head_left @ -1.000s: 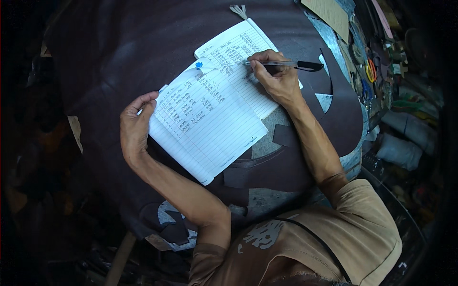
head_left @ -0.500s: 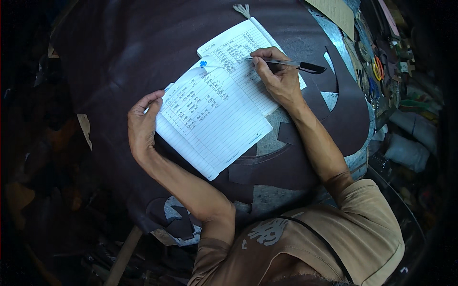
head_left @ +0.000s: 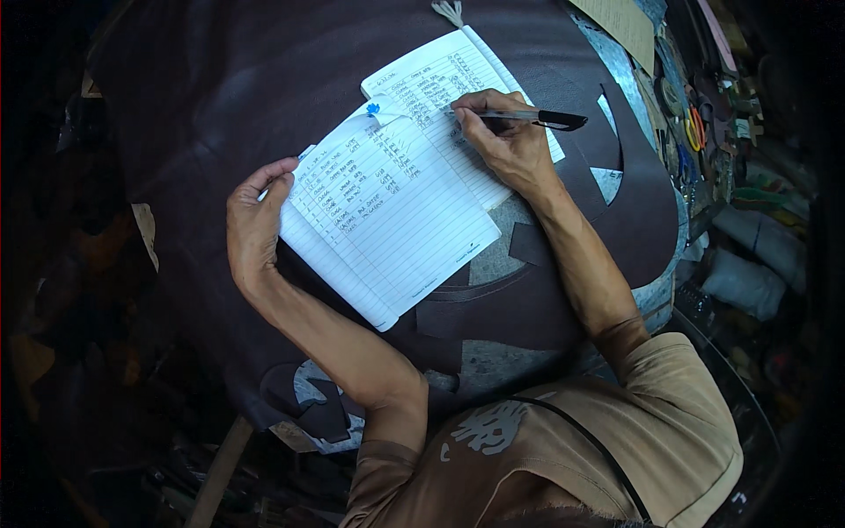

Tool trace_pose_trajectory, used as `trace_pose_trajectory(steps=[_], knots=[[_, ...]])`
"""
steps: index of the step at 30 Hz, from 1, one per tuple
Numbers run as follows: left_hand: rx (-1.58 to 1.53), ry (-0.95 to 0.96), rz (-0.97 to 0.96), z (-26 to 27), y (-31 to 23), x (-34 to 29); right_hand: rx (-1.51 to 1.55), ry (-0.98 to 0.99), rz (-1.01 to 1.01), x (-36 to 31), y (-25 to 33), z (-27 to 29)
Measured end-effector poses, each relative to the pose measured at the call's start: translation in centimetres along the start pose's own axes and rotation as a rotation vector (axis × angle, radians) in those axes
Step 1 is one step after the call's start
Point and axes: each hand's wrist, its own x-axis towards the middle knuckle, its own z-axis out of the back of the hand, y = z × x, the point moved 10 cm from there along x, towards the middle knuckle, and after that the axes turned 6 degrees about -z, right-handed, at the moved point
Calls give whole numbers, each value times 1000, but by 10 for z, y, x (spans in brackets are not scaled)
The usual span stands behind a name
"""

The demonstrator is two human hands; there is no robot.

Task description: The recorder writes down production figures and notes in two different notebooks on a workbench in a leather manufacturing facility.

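An open lined notebook point(head_left: 422, 255) with handwritten rows lies tilted on dark brown leather point(head_left: 220, 106). Its left part overlaps the right page point(head_left: 475, 163), and a small blue mark point(head_left: 373, 109) shows by a folded corner. My left hand point(head_left: 257, 216) pinches the notebook's left edge between thumb and fingers; a small white bit shows there, too small to name. Over the written rows of the right page, my right hand point(head_left: 509, 141) grips a clear pen point(head_left: 550, 119) with a black cap on its back end. The pen's tip is near the paper; contact cannot be told.
Cut leather pieces point(head_left: 519, 308) lie over a grey worktop point(head_left: 493, 356) near my body. Along the right side are orange-handled scissors point(head_left: 697, 128), assorted tools and pale rolled bundles point(head_left: 746, 282). A brown card sheet point(head_left: 620, 31) sits at the far right.
My right hand and the pen have shifted slightly left and down over the page. The whole view has drifted a little; my left hand still pinches the notebook's edge.
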Motion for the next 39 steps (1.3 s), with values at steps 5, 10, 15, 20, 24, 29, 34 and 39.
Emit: trace_pose_trajectory(steps=[5,10,15,20,24,29,34,39], knots=[[-19,-1,9,0,-3,-1,-15,12,24,0,4,-2],[19,-11,-2,-2,-7,-2,63,-4,-38,0,-4,-1],[20,-13,-1,1,-4,-2,-46,-1,73,0,9,0],[34,-9,-3,0,-4,-1,70,-8,5,0,-2,0],[41,-21,9,1,-3,-1,10,-5,73,0,4,0],[15,-7,-1,1,-1,0,-4,10,35,1,4,-1],[26,-8,4,0,-3,-2,-31,14,62,1,6,-2],[14,-16,-9,0,-4,-2,3,-1,9,-1,0,-1]])
